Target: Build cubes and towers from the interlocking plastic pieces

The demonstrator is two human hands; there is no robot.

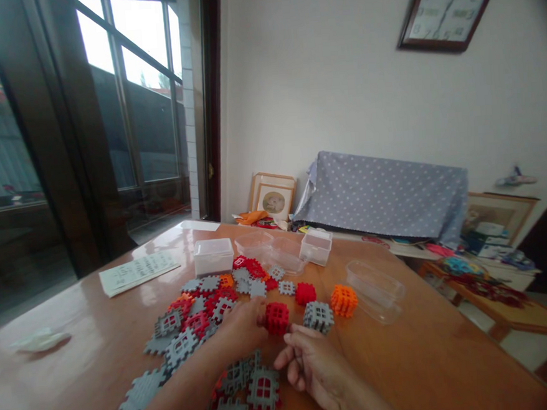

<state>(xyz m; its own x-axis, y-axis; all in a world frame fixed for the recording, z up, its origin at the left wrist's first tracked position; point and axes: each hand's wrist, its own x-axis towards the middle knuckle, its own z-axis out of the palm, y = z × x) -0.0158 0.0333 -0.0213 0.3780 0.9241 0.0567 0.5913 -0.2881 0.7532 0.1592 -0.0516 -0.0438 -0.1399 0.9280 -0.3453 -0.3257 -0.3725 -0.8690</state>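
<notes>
A glossy wooden table (429, 356) carries a spread of flat grey, red and orange plastic tiles (201, 316). A red cube (277, 318), a grey cube (317, 316) and an orange cube (343, 300) sit just to their right. Clear plastic boxes (213, 255) stand behind them, and a printed sheet (139, 271) lies at the left.

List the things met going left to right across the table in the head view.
White tissue → paper sheet → lidded white box → red cube at the left hand's fingers → grey cube → orange cube. Loose tiles overlap these, so omitted.
</notes>
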